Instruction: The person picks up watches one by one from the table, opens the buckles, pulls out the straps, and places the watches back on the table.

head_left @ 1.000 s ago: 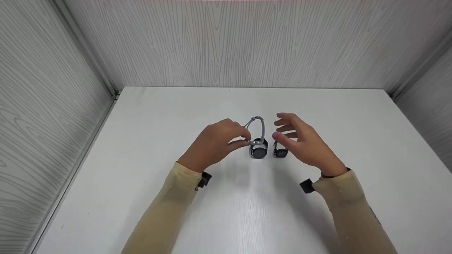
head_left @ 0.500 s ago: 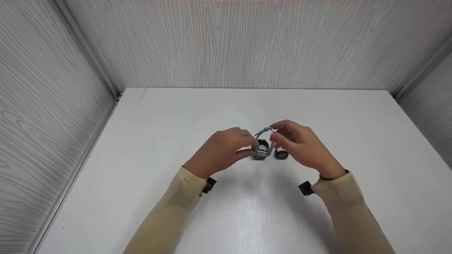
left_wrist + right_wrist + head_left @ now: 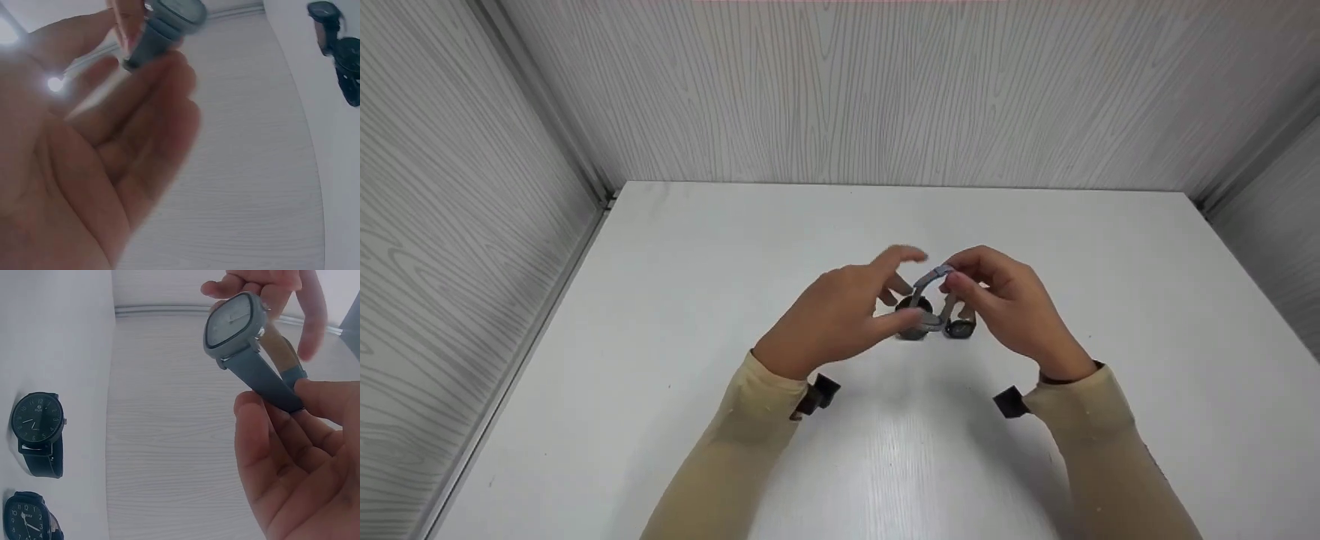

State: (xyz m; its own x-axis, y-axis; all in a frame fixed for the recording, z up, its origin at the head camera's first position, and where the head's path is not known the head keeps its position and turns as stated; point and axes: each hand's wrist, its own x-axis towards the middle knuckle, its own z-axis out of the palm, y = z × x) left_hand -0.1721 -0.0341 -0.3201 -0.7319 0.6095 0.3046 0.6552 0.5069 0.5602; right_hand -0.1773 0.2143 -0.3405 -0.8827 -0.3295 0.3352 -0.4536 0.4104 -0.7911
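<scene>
In the head view my right hand [image 3: 1011,311] pinches the strap of a blue-grey wristwatch [image 3: 936,274] between thumb and fingers, holding it above the table. The right wrist view shows its rounded-square case and pale dial [image 3: 229,322], plus the strap's tan lining. My left hand [image 3: 840,319] is beside the case with fingers spread and thumb stretched out; whether it touches the watch I cannot tell. Beneath the held watch, two dark watches stand on the table: a round-dialled black watch [image 3: 37,417] and a smaller squarish black watch [image 3: 25,517].
The white table [image 3: 720,247] meets a wood-grain back panel [image 3: 840,97], with side panels at left [image 3: 450,225] and right [image 3: 1279,247]. Each sleeve cuff has a small black block, one left [image 3: 819,394] and one right [image 3: 1011,402].
The right hand came in from the side and took hold of the blue-grey watch's strap. My left hand, which was pinching that watch, moved right with it, then let go and spread its fingers.
</scene>
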